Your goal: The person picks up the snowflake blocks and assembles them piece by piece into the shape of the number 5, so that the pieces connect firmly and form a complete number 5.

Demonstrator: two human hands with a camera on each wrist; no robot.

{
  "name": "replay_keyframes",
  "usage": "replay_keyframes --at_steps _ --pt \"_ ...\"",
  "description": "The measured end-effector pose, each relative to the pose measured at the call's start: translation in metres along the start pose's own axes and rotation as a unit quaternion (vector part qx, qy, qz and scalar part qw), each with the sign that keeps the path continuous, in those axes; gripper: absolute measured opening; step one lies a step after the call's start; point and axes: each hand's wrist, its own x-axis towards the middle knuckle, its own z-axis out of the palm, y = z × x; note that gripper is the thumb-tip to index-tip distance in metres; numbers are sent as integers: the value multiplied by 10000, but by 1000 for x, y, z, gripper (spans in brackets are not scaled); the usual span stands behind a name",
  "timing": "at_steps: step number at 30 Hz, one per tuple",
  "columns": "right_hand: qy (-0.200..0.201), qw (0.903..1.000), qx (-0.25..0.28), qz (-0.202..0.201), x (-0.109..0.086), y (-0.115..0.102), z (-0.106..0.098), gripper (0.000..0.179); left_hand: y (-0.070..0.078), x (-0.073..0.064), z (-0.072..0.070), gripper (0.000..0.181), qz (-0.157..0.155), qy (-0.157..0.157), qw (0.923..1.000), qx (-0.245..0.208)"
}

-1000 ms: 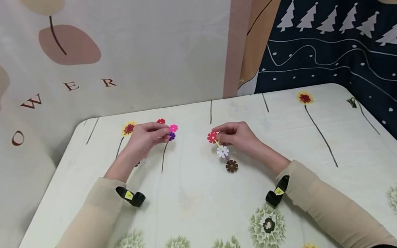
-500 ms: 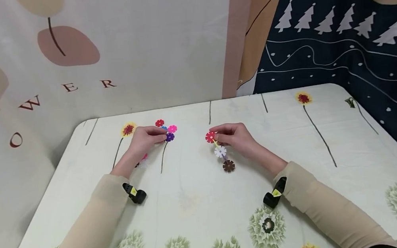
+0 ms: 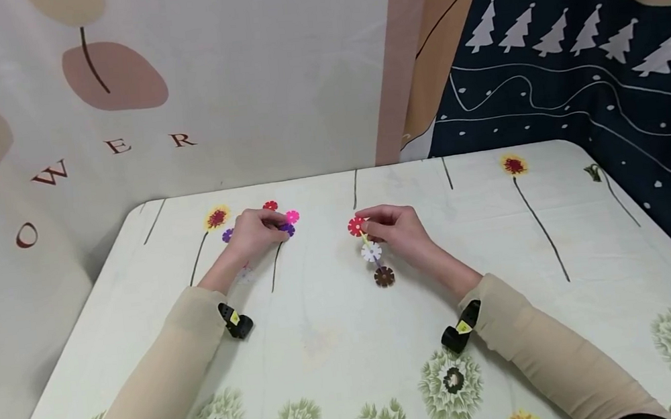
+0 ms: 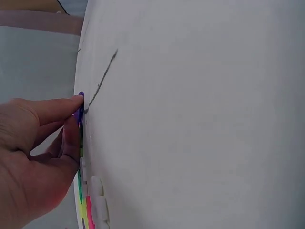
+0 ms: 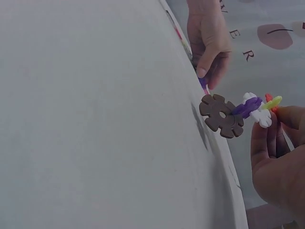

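Observation:
In the head view my left hand (image 3: 252, 236) pinches a purple notched flower disc (image 3: 289, 229) with thumb and index finger, low over the table. A pink disc (image 3: 292, 216) and a red disc (image 3: 270, 205) lie beside it. My right hand (image 3: 398, 229) grips the red disc (image 3: 355, 226) at the top of a linked chain. Below it hang a white disc (image 3: 371, 252) and a brown disc (image 3: 384, 276). The right wrist view shows a yellow disc (image 5: 273, 102) and a purple disc (image 5: 246, 108) joining the chain edgewise.
Another purple disc (image 3: 228, 235) lies left of my left hand. More discs, partly hidden by that hand, show as white pieces (image 4: 100, 205) and a pink edge (image 4: 89, 212) in the left wrist view. The white tablecloth (image 3: 320, 305) has printed flowers; a curtain stands behind.
My left hand has shifted slightly right over the loose discs, and a purple disc now shows left of it. The chain in my right hand has risen a little.

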Motion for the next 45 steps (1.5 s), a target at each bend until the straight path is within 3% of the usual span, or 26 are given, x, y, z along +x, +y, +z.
replay_keyframes --at_steps 6,11,17,30,38,45 --pt "186 9997 -148 -34 0 0 1 28 1 -1 -1 26 106 70 9999 109" --pt "284 9995 -113 -60 0 1 1 28 4 -1 -2 20 37 87 9999 -103" --pt "311 9995 -31 -1 0 2 4 26 10 -1 7 20 -135 -213 9966 -781" --pt "386 9992 -19 116 2 1 11 26 49 -13 36 23 329 -467 9773 -2039" --pt "341 9991 39 241 2 0 9 25 62 -17 48 17 803 -364 9753 -2027" --pt "509 9981 199 299 2 1 8 26 65 -19 53 16 758 -180 9750 -2079"
